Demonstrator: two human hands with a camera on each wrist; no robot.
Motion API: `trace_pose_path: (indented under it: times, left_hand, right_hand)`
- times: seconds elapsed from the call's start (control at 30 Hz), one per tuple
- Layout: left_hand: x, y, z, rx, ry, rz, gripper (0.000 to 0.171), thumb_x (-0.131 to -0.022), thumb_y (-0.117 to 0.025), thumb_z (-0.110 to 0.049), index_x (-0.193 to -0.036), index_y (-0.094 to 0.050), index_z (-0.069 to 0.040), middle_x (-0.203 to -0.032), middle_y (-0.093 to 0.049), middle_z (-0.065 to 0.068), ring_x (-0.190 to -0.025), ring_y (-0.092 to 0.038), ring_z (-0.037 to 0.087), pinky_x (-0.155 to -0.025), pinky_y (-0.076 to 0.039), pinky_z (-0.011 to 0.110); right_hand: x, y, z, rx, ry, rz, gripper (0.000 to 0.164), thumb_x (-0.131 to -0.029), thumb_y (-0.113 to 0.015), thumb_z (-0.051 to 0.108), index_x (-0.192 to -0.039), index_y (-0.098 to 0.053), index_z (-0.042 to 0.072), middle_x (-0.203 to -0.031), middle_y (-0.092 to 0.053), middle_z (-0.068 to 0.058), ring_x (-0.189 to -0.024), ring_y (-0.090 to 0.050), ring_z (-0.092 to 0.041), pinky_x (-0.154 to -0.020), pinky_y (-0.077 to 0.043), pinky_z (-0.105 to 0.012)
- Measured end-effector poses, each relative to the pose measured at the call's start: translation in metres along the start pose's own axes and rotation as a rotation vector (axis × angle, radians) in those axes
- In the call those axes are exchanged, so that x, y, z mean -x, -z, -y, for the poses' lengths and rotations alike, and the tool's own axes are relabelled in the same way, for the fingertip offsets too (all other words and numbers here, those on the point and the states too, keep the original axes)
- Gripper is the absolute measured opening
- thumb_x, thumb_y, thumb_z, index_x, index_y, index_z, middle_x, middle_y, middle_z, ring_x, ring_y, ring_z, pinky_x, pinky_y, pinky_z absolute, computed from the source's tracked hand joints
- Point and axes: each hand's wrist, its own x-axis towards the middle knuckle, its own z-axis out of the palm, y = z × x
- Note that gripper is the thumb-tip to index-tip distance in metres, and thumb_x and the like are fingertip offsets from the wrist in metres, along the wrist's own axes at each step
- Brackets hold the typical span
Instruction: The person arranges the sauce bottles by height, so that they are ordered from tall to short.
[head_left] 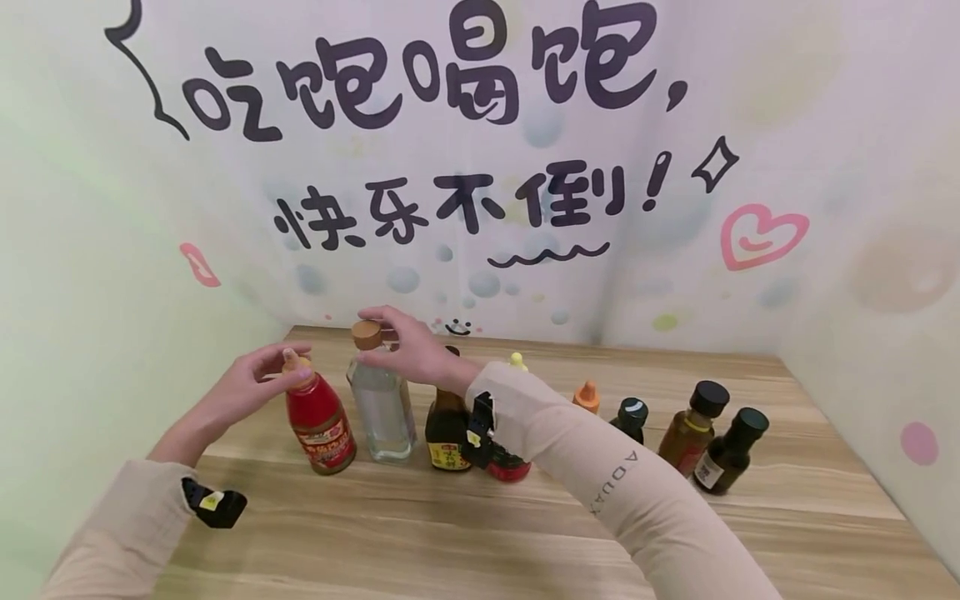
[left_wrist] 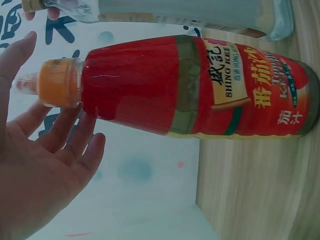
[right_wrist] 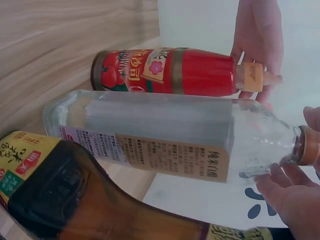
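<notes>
A red ketchup bottle (left_wrist: 135,90) with an orange cap stands upright on the table at the left. My left hand (head_left: 258,382) is at its cap, fingers behind the neck and the thumb apart from the cap in the left wrist view. Beside it stands a clear glass bottle (right_wrist: 165,120) with a brown cap, also upright. My right hand (head_left: 412,343) reaches across and holds this bottle loosely round its cap and neck, thumb on one side and fingers on the other. A dark soy sauce bottle (head_left: 447,425) stands just right of the clear one.
Right of the soy sauce, my right forearm partly hides a red-based bottle (head_left: 510,467), an orange-tipped bottle (head_left: 587,396) and a black-capped one (head_left: 632,415). Farther right stand an amber bottle (head_left: 688,433) and a dark bottle (head_left: 727,454). A printed cloth (head_left: 480,292) hangs behind the wooden table (head_left: 420,542).
</notes>
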Motion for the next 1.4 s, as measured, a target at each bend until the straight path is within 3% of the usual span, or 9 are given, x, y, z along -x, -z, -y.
trace_pose_path:
  times: [0.13, 0.33, 0.6, 0.9, 1.2, 1.3, 1.4]
  left_hand:
    - [-0.002, -0.003, 0.005, 0.005, -0.007, -0.001, 0.044, -0.089, -0.053, -0.026, -0.123, -0.046, 0.001, -0.113, -0.053, 0.019, -0.098, -0.052, 0.028, -0.076, -0.047, 0.034]
    - [-0.004, -0.008, 0.012, -0.015, -0.031, -0.045, 0.035, -0.088, -0.056, -0.021, -0.113, -0.051, 0.002, -0.101, -0.056, 0.012, -0.094, -0.055, 0.027, -0.072, -0.048, 0.032]
    - [-0.002, -0.009, 0.018, -0.055, -0.020, -0.090, 0.042, -0.086, -0.059, -0.024, -0.118, -0.051, 0.003, -0.106, -0.055, 0.019, -0.101, -0.049, 0.035, -0.070, -0.048, 0.035]
    - [-0.003, -0.011, 0.022, -0.046, -0.004, -0.131, 0.045, -0.084, -0.060, -0.026, -0.118, -0.053, 0.002, -0.105, -0.058, 0.014, -0.103, -0.047, 0.031, -0.071, -0.046, 0.032]
    - [-0.004, -0.012, 0.023, -0.027, -0.001, -0.146, 0.046, -0.084, -0.061, -0.026, -0.120, -0.053, 0.001, -0.109, -0.056, 0.015, -0.106, -0.046, 0.032, -0.076, -0.045, 0.041]
    - [-0.003, -0.012, 0.024, -0.022, -0.010, -0.159, 0.044, -0.084, -0.061, -0.026, -0.118, -0.054, 0.001, -0.104, -0.058, 0.008, -0.103, -0.048, 0.029, -0.076, -0.045, 0.040]
    - [-0.002, -0.015, 0.027, -0.017, -0.019, -0.174, 0.043, -0.083, -0.062, -0.026, -0.116, -0.056, 0.001, -0.098, -0.059, -0.003, -0.098, -0.050, 0.018, -0.074, -0.045, 0.035]
  right_hand:
    - [-0.001, -0.002, -0.002, 0.023, 0.018, -0.023, 0.051, -0.083, -0.062, 0.011, -0.129, -0.041, 0.009, -0.117, -0.052, -0.005, -0.107, -0.051, -0.017, -0.084, -0.041, -0.020]
    - [-0.004, -0.002, -0.001, 0.085, 0.013, -0.020, 0.048, -0.082, -0.063, 0.007, -0.125, -0.044, 0.008, -0.115, -0.053, -0.006, -0.102, -0.053, -0.015, -0.080, -0.042, -0.017]
    - [-0.005, -0.001, 0.002, 0.120, 0.009, -0.013, 0.045, -0.080, -0.064, 0.004, -0.121, -0.047, 0.008, -0.111, -0.054, -0.007, -0.096, -0.054, -0.015, -0.075, -0.043, -0.017]
    - [-0.006, 0.001, 0.004, 0.175, 0.034, -0.018, 0.043, -0.080, -0.065, 0.005, -0.120, -0.049, 0.007, -0.109, -0.056, -0.009, -0.092, -0.056, -0.015, -0.074, -0.044, -0.016]
    - [-0.009, -0.002, 0.006, 0.231, 0.002, -0.040, 0.043, -0.082, -0.062, 0.007, -0.123, -0.048, 0.008, -0.111, -0.055, -0.007, -0.092, -0.054, -0.012, -0.075, -0.043, -0.015]
    - [-0.009, -0.004, 0.006, 0.249, -0.008, -0.050, 0.043, -0.082, -0.062, 0.007, -0.123, -0.048, 0.009, -0.112, -0.055, -0.006, -0.093, -0.054, -0.012, -0.075, -0.043, -0.016]
    - [-0.009, -0.005, 0.007, 0.260, -0.017, -0.053, 0.043, -0.082, -0.062, 0.007, -0.123, -0.048, 0.009, -0.112, -0.055, -0.006, -0.092, -0.053, -0.012, -0.075, -0.043, -0.016]
